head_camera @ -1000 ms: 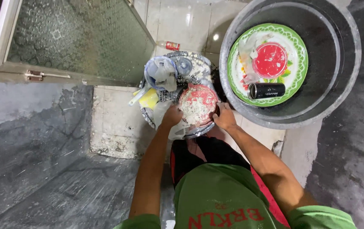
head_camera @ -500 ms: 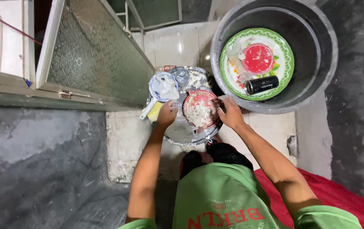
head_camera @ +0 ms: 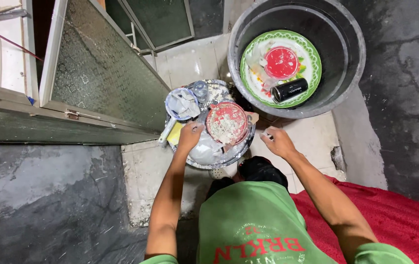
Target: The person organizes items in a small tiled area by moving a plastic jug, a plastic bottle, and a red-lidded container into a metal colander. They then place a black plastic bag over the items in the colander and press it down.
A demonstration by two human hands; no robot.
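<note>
A red-rimmed bowl [head_camera: 226, 122] smeared with pale food scraps lies on top of dishes in a round metal basin [head_camera: 204, 164] on the tiled floor. My left hand [head_camera: 190, 134] grips the bowl's left rim. My right hand [head_camera: 278, 142] is off the bowl, over the tiles just right of the basin, with its fingers curled; whether it holds anything is unclear. A blue-and-white bowl [head_camera: 182, 103] with crumpled stuff and a clear glass [head_camera: 200, 89] sit at the basin's far side. A yellow sponge [head_camera: 174, 134] pokes out at its left edge.
A big grey tub [head_camera: 351, 73] at the far right holds a green-rimmed plate [head_camera: 312, 58], a red bowl [head_camera: 281, 62] and a black can [head_camera: 290, 90]. A frosted glass door [head_camera: 102, 73] stands open on the left. Red cloth [head_camera: 390, 215] lies at the right.
My right hand has let go of the red-rimmed bowl and moved right, onto the tiles beside the basin. My left hand stays at the bowl. The view has shifted.
</note>
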